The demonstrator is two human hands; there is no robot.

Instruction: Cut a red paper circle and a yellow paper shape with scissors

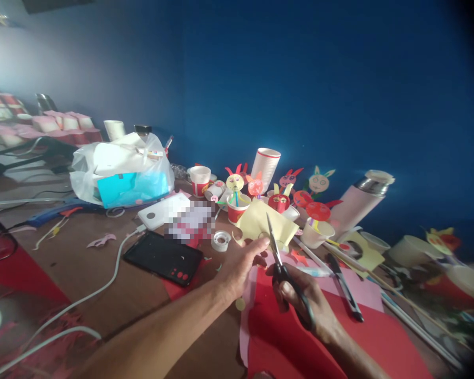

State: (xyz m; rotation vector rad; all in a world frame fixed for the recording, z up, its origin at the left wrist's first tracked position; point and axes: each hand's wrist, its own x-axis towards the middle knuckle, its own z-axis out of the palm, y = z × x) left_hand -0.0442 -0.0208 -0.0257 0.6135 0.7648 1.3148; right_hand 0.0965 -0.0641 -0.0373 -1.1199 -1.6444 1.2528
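Observation:
My right hand (306,297) is closed round the black handles of a pair of scissors (276,247), whose blades point up and away. Beside the blades, my left hand (247,263) has its thumb and fingers pressed together on a small piece that I cannot make out. Just beyond them lies a sheet of yellow paper (260,221). Red paper (292,342) and pink paper (369,289) are spread under my right hand. A black marker (345,289) rests on them to the right.
Paper cups with animal faces (235,182) stand along the blue wall, beside a leaning flask (357,202). To the left are a tape roll (221,240), a black phone (161,258), a white power bank (164,210) with a cable, and a plastic bag (82,179).

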